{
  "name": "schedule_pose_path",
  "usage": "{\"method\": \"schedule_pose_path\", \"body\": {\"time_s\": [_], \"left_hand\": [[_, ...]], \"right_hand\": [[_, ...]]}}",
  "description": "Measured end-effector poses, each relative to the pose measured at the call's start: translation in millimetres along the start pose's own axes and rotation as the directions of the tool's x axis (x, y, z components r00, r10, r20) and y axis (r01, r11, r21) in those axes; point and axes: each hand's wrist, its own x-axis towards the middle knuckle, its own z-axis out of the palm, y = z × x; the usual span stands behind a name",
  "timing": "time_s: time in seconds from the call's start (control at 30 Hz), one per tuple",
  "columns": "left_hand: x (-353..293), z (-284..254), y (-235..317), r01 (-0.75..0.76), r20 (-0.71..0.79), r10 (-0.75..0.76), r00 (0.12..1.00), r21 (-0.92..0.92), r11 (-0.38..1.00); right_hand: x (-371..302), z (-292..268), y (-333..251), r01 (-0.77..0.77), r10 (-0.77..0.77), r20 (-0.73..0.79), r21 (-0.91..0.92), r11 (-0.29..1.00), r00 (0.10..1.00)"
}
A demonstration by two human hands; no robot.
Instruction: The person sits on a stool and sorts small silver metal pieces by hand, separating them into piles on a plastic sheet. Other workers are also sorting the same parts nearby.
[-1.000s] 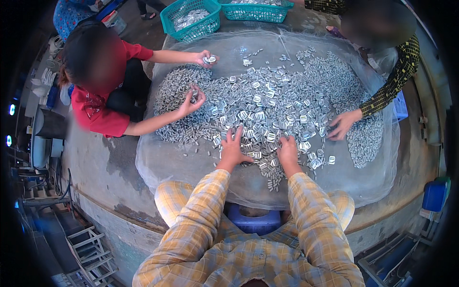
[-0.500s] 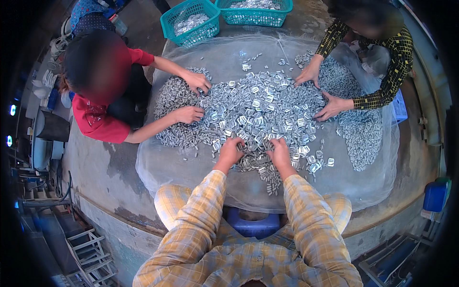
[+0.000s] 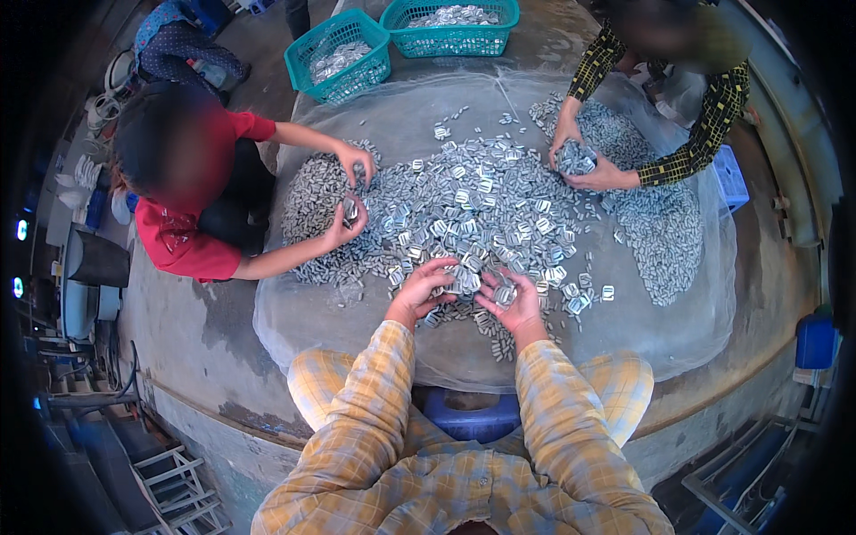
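Left hand (image 3: 415, 292), fingers half-curled, is holding silver pieces (image 3: 465, 282) — right hand (image 3: 522, 308), fingers loosely cupped, is cradling more.

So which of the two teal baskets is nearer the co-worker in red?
The left teal basket, turned at a slant; the right teal basket stands farther from that co-worker.

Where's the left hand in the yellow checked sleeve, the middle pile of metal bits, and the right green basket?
Left hand (image 3: 415, 294): head view, between wrist and fingers.
Middle pile (image 3: 486, 194): head view, bits near its centre.
Right green basket (image 3: 452, 43): head view, wall facing the pile.
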Motion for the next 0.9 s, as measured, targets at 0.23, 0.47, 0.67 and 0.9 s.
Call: {"method": "schedule_pose_path", "body": {"time_s": [0.23,0.47,0.67,0.9], "left_hand": [[-10.5,32.3,2.5,0.024,0.052,-0.027,0.998,0.051,0.998],[-8.3,24.9,-13.4,-0.105,-0.124,0.087,0.988,-0.150,0.983],[-6.9,36.0,-24.9,-0.210,-0.233,0.186,0.954,-0.081,0.974],[2.4,26.5,-39.0,-0.264,-0.291,0.242,0.926,-0.037,0.964]], "right_hand": [[-3.5,-6.1,22.3,0.062,-0.070,-0.031,-0.193,0.979,0.997],[6.9,-18.5,14.7,-0.131,0.120,0.088,0.136,0.982,0.989],[-2.2,-4.1,14.3,-0.044,0.042,0.038,0.047,0.998,0.998],[-2.3,1.9,11.9,-0.042,0.054,0.092,-0.122,0.992,0.994]]}}
